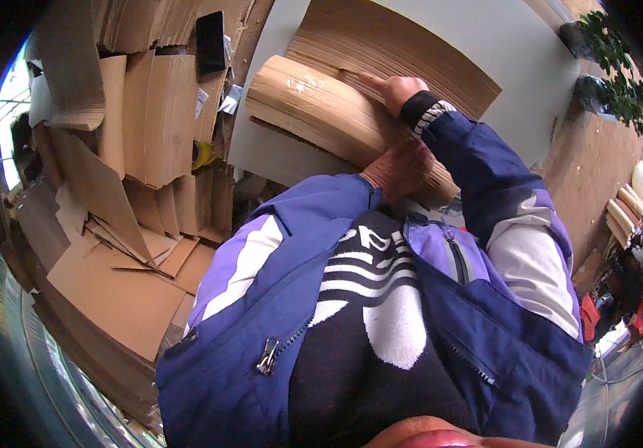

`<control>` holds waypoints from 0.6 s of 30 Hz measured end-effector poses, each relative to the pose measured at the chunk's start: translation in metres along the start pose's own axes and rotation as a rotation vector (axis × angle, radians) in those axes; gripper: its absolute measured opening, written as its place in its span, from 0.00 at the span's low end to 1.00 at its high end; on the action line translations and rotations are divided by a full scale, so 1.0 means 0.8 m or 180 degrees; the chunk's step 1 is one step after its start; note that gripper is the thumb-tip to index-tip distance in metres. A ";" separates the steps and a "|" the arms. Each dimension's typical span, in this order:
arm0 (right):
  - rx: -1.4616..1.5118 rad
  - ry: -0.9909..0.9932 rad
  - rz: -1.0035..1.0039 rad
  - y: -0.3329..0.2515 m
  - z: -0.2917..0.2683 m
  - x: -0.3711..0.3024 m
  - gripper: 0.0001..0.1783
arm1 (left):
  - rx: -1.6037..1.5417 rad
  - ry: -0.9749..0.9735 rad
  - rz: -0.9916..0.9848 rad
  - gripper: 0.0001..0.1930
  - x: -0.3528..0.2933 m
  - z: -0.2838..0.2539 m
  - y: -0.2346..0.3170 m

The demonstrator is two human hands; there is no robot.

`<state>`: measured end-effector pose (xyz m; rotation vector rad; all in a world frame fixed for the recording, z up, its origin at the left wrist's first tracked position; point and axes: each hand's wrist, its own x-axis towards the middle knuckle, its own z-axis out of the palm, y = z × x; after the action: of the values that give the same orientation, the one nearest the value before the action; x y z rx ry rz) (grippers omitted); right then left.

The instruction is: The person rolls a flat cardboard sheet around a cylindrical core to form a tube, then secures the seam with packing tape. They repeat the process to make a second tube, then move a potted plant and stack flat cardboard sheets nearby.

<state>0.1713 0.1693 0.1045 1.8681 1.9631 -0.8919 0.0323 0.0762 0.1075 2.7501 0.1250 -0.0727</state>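
A bent, half-rolled sheet of brown corrugated cardboard (321, 104) lies in front of my body, sloping from upper left to lower right. My left hand (402, 170) grips its near side, close to my chest, with the fingers folded and partly hidden. On the far side, my right hand (398, 91) rests at the roll's edge. Its index finger is stretched out to the left and the other fingers are curled, with nothing visible in them. Beyond the roll lies a flatter, ridged piece of cardboard (411, 48).
A pale board (519, 45) lies beneath the cardboard. Stacked cardboard sheets (168, 112) fill the left, with a dark phone (211, 43) on top and a yellow tape roll (202, 155) beside them. Green leaves (616, 56) stand far right, above smaller cardboard rolls (628, 213).
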 end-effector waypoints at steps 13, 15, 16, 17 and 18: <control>0.0064 -0.0309 0.0187 0.053 0.015 -0.097 0.41 | 0.0057 0.0601 0.0197 0.24 -0.026 -0.007 -0.003; -0.0056 -0.0262 0.0208 0.061 0.025 -0.109 0.37 | 0.0131 0.0563 0.0188 0.24 -0.028 -0.008 -0.002; -0.0106 -0.0204 0.0202 0.063 0.029 -0.112 0.37 | 0.0178 0.0546 0.0190 0.25 -0.029 -0.008 -0.002; -0.0102 -0.0078 0.0143 0.065 0.034 -0.116 0.36 | 0.0215 0.0541 0.0209 0.25 -0.030 -0.009 -0.002; -0.0132 -0.0194 0.0232 0.067 0.037 -0.120 0.37 | 0.0263 0.0514 0.0200 0.25 -0.030 -0.010 -0.002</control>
<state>0.2286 0.0734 0.1270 1.8546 1.8513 -0.8699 0.0088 0.0789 0.1155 2.8374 0.0807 0.1650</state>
